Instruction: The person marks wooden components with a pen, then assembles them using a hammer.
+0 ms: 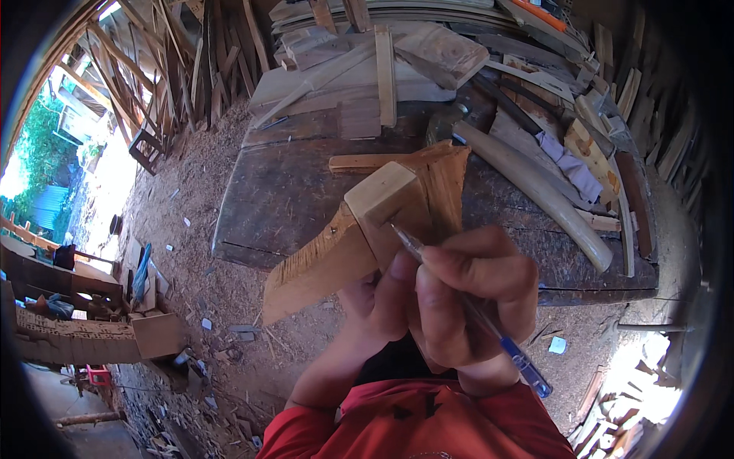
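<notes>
Wood shop, dark workbench (pixel 279 191) ahead, boards (pixel 294 96) piled along its far side, long pale handle (pixel 539 195) lying on the right. Left hand (pixel 380 307) grips the angled wood piece (pixel 388 195) from below, up between torso and bench. Right hand (pixel 485 284) pinches a clear, blue-ended pen (pixel 524 365), tip at the piece's face.

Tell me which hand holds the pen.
The right hand: its fingers pinch the pen, tip at the wood. The left hand has no visible pen and holds the wood.
</notes>
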Tool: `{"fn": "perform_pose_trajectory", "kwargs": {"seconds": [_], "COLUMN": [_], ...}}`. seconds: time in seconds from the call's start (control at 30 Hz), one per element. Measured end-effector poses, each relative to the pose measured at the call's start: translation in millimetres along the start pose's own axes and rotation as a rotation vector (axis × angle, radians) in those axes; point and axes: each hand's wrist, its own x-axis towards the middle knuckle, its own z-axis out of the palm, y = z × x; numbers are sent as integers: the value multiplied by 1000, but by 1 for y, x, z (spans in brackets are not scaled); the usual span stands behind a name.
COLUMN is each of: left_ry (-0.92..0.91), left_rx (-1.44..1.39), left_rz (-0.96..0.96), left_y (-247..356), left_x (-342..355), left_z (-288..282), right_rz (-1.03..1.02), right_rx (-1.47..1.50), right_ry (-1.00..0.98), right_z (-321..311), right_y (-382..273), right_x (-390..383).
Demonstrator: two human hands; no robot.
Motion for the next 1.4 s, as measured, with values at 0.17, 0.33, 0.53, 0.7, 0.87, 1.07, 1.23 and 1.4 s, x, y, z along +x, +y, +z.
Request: {"fn": "perform_pose_trajectory", "kwargs": {"seconds": [0.17,0.33,0.53,0.7,0.87,1.07,1.23,1.4], "left_ry": [-3,13,2,15,53,-6,46,27], "left_rx": [56,29,90,107,121,193,74,-4], "left_rz": [-81,-20,5,17,33,72,74,33], "left_y": [-2,-1,4,-3,0,0,-11,-11], "left_x": [-6,-5,-5,-2,-3,-4,-4,-5], "left_z": [-3,-2,-3,-4,-2,-4,-2,-3], "right_rz": [19,-8,-34,-32,-22,-23,-39,-48], "right_rx": [97,63,67,83,68,68,51,17], "right_ry": [-9,-28,-35,-45,-68,-66,-53,-53], "right_z": [1,1,1,0,0,1,-1,-2], "right_y": [0,1,2,2,3,4,4,4], "right_x": [1,1,3,3,0,-1,1,2]}}
